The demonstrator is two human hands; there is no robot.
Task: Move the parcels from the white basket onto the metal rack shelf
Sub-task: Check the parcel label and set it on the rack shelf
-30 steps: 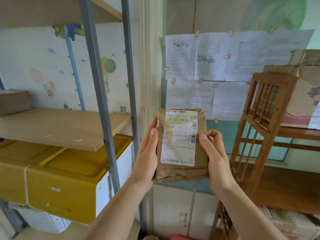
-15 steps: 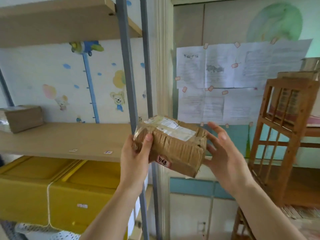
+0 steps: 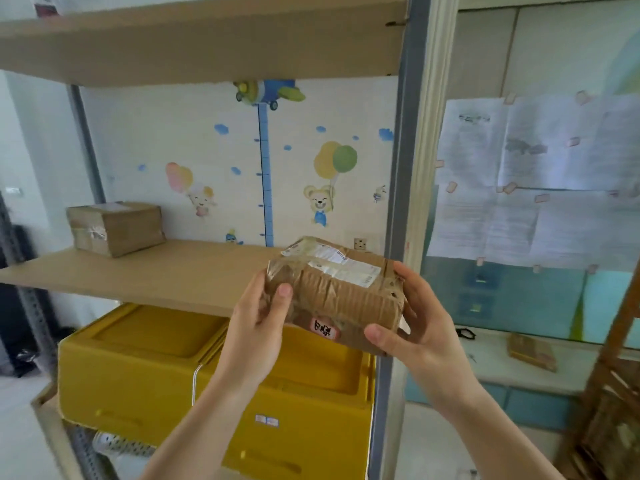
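Note:
A taped brown cardboard parcel with a white label on top lies flat between both hands, at the front right corner of the rack's middle shelf. My left hand grips its left end, thumb on the near face. My right hand holds its right end from below and the side. A second brown parcel sits at the back left of that wooden shelf board. A sliver of the white basket shows low down under the yellow crates.
A grey metal upright stands just right of the held parcel. Two yellow lidded crates fill the level below. An upper shelf board runs overhead. A wooden stand is at the right, and another small parcel lies on a low ledge.
The parcel went from upright with its label facing me to flat, and moved left toward the middle shelf. My right hand closed on its right end. The view swung left onto the rack.

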